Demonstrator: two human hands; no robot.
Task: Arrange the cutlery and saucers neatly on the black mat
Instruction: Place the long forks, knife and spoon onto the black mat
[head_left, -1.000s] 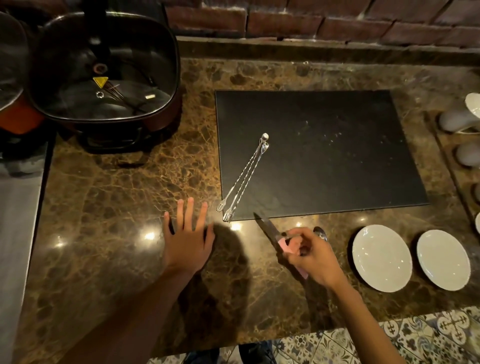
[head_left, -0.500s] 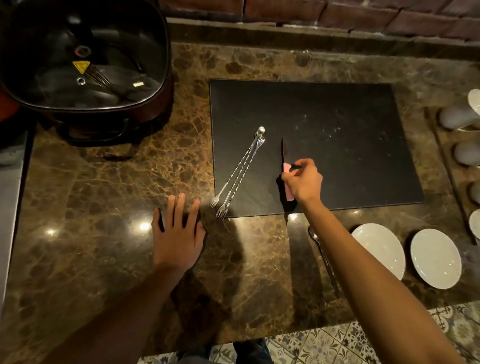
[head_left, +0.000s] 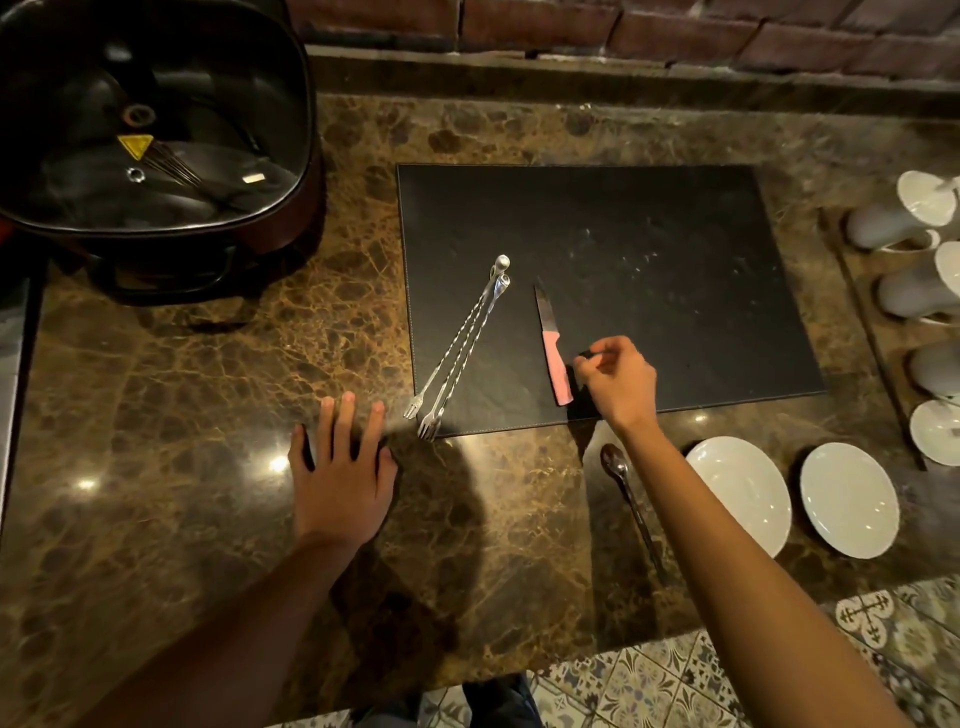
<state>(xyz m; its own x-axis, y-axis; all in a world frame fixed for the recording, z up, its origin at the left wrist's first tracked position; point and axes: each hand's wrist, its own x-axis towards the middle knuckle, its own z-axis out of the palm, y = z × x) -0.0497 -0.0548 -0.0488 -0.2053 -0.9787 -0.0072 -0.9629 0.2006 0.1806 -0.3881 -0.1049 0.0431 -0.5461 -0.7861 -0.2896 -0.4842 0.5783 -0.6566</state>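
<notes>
A black mat (head_left: 649, 249) lies on the brown marble counter. Two long twisted metal forks (head_left: 457, 348) rest side by side on its left part, their tines over the near edge. A knife with a pink handle (head_left: 553, 353) lies on the mat, blade pointing away. My right hand (head_left: 615, 382) hovers just right of the handle, fingers loosely curled, holding nothing. My left hand (head_left: 343, 473) lies flat on the counter left of the mat, fingers spread. A dark spoon (head_left: 626, 493) lies on the counter near my right forearm. Two white saucers (head_left: 743, 493) (head_left: 849, 499) sit at the right.
A large dark electric pot with a glass lid (head_left: 150, 124) stands at the back left. White cups (head_left: 904, 218) and another saucer (head_left: 937, 431) sit on a wooden tray at the right edge. A brick wall runs along the back.
My right hand carried the pink-handled knife from the counter onto the mat, laid it down and let go. My left hand stayed flat on the counter.
</notes>
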